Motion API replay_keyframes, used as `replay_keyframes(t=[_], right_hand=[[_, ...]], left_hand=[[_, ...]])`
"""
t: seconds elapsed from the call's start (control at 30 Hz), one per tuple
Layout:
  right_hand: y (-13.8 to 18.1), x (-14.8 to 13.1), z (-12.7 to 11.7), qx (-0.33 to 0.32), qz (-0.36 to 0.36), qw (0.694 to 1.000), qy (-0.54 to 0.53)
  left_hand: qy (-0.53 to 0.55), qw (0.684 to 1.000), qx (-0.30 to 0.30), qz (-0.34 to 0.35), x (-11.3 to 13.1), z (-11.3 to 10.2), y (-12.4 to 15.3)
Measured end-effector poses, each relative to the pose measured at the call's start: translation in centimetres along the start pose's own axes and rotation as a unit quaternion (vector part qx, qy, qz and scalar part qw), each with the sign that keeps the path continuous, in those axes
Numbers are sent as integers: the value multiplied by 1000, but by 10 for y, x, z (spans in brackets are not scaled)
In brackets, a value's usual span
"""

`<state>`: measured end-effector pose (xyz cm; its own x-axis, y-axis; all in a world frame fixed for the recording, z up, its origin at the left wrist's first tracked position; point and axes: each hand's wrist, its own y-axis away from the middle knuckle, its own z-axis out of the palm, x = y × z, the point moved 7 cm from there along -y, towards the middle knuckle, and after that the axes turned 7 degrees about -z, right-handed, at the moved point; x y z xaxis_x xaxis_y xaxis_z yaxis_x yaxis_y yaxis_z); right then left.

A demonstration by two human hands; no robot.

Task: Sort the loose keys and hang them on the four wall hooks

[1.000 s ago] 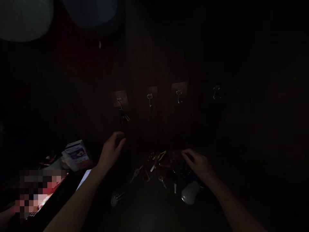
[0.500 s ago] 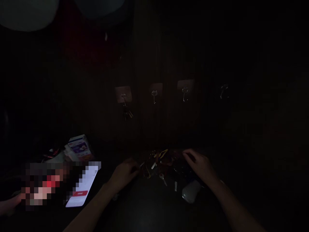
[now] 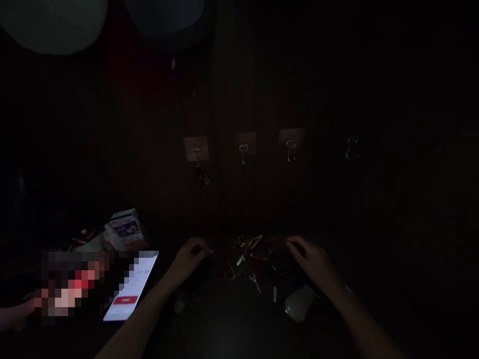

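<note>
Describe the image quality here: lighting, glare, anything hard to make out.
Head view: very dark overall, with the hooks only faint. Head view: the phone screen glows brightest, and a pixelated block hides the area beside it. Head view: the keys by the right hand are dim and hard to separate.

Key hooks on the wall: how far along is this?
Done: the leftmost hook holds a bunch of keys. In hand: the left hand seems to pinch a small metal item, too dark to identify; the right hand is over the heap. Left: the other three hooks look bare, and loose keys lie on the table.
</note>
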<state>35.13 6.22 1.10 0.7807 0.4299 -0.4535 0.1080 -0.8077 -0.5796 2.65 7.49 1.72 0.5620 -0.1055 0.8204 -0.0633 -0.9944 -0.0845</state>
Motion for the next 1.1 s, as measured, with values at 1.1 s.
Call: replay_keyframes(t=[1.1], right_hand=[[-2,-8,-5,-7,10,1000,-15]], left_hand=[[81,935,304,164,133,-120,-18]])
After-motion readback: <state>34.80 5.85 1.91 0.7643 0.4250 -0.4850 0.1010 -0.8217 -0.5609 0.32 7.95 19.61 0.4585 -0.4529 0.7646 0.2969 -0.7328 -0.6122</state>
